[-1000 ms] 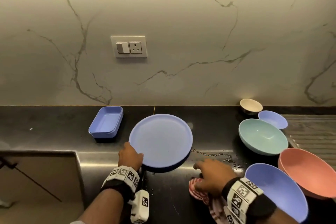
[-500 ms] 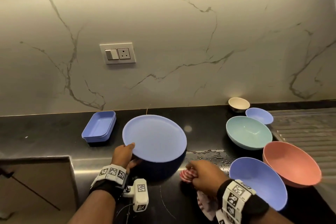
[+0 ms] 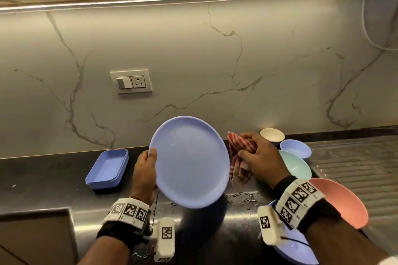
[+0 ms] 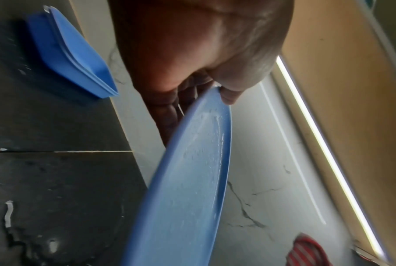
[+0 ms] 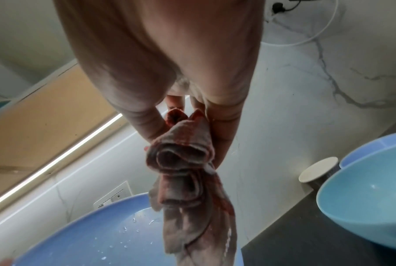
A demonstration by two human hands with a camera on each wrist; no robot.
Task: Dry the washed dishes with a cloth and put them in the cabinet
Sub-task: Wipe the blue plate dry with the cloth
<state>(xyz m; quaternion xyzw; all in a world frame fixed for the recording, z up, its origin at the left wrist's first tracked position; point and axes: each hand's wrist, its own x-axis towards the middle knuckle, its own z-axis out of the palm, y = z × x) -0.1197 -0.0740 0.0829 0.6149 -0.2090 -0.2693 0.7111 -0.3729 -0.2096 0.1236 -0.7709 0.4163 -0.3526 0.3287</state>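
My left hand (image 3: 148, 162) grips the left rim of a round blue plate (image 3: 190, 162), held tilted above the black counter with its face toward me. Water drops speckle the blue plate (image 5: 97, 235), and the left wrist view shows the blue plate (image 4: 192, 180) edge-on with my thumb over its rim. To the plate's right, my right hand (image 3: 256, 153) holds a bunched red-and-white striped cloth (image 3: 239, 150), lifted off the counter. The cloth (image 5: 188, 171) hangs down from my fingers beside the plate's edge.
On the counter (image 3: 43, 174) lie a blue rectangular tray (image 3: 107, 168) at left and, at right, a cream cup (image 3: 272, 134), small blue bowl (image 3: 296, 147), teal bowl (image 3: 298, 166), pink bowl (image 3: 342, 202) and a blue bowl (image 3: 290, 249) under my right wrist. A water puddle (image 3: 241, 198) lies below the plate.
My left hand lifted the plate off the counter and tilted it up. My right hand picked the cloth up from the counter and raised it beside the plate.
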